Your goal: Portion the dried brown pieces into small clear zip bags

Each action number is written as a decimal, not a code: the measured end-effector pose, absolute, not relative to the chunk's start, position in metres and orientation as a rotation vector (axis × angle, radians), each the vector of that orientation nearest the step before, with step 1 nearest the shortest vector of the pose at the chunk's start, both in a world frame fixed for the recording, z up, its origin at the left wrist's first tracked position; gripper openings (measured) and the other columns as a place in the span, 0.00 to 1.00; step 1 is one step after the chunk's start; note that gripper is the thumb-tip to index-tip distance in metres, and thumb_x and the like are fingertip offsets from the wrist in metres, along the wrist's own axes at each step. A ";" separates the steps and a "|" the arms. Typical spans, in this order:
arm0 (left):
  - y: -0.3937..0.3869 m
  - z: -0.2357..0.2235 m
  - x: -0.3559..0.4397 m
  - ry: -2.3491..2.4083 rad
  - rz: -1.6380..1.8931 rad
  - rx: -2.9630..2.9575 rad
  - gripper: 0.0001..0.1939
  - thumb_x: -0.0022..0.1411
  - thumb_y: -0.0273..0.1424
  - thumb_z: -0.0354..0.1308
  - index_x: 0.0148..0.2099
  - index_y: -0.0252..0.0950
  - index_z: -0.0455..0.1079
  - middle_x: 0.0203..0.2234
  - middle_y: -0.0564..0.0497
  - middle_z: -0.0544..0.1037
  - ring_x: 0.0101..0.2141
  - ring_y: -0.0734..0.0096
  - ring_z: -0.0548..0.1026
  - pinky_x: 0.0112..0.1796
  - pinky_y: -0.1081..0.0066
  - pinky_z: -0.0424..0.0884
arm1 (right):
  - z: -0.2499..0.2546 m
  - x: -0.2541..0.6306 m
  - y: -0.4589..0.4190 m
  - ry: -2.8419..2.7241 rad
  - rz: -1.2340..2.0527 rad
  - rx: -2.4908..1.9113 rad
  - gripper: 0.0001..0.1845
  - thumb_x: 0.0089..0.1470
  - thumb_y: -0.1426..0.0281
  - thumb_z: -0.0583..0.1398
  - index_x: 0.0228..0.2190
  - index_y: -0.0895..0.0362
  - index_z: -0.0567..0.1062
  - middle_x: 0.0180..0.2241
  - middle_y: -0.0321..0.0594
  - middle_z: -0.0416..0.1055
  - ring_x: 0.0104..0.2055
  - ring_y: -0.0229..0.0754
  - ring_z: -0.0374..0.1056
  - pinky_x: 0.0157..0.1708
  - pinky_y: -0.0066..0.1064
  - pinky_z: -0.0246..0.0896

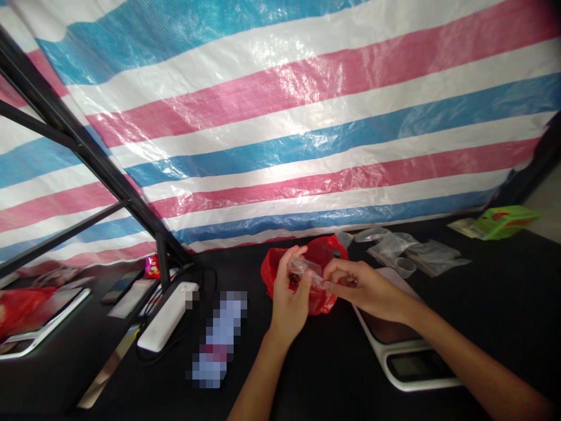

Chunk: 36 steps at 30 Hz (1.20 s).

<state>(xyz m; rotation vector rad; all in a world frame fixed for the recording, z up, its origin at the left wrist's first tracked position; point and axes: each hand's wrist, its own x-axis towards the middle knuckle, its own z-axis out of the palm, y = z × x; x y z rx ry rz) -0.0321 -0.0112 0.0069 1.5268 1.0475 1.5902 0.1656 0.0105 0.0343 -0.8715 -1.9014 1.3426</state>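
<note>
Both hands meet over a red plastic bag [272, 266] that lies open on the black table. My left hand [293, 295] holds a small clear plastic bag [304, 266] between thumb and fingers. Small dark bits show near its lower left, but whether they lie inside it or in the red bag behind I cannot tell. My right hand [357, 286] pinches the right end of the clear bag with thumb and forefinger. Under my right forearm sits a white kitchen scale [394, 365] with a dark display, partly covered by the arm.
Clear plastic bags [432, 256] and a small clear cup [405, 267] lie behind the scale. A green packet [504, 222] is at the far right. To the left are a white power strip [169, 316], cables, a pixelated object [221, 336] and another scale [48, 330]. Striped sheeting [307, 117] hangs behind.
</note>
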 end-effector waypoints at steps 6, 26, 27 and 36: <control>-0.014 0.010 -0.032 0.937 1.476 1.453 0.33 0.72 0.43 0.60 0.73 0.44 0.56 0.62 0.42 0.73 0.59 0.59 0.74 0.61 0.58 0.67 | 0.040 0.171 0.009 -2.042 0.926 -0.956 0.11 0.68 0.59 0.60 0.43 0.51 0.79 0.31 0.34 0.77 0.31 0.39 0.71 0.31 0.30 0.62; -0.022 0.023 -0.029 0.794 0.977 1.405 0.27 0.68 0.47 0.64 0.61 0.36 0.72 0.44 0.46 0.78 0.42 0.66 0.75 0.43 0.69 0.69 | 0.053 0.168 -0.007 -2.203 0.553 -0.738 0.09 0.62 0.77 0.59 0.40 0.51 0.75 0.45 0.39 0.68 0.45 0.42 0.71 0.46 0.33 0.68; -0.020 0.023 -0.030 0.779 0.933 1.390 0.26 0.66 0.48 0.65 0.57 0.34 0.74 0.38 0.48 0.76 0.36 0.70 0.73 0.38 0.71 0.67 | 0.055 0.169 -0.008 -2.207 0.579 -0.726 0.09 0.60 0.78 0.60 0.38 0.51 0.74 0.44 0.39 0.68 0.45 0.42 0.71 0.45 0.33 0.68; -0.021 0.032 -0.034 0.713 0.903 1.315 0.36 0.59 0.54 0.69 0.59 0.33 0.75 0.38 0.46 0.78 0.34 0.70 0.73 0.38 0.70 0.67 | 0.063 0.170 -0.009 -2.260 0.702 -0.629 0.13 0.53 0.83 0.57 0.32 0.52 0.68 0.41 0.37 0.68 0.41 0.40 0.70 0.41 0.32 0.67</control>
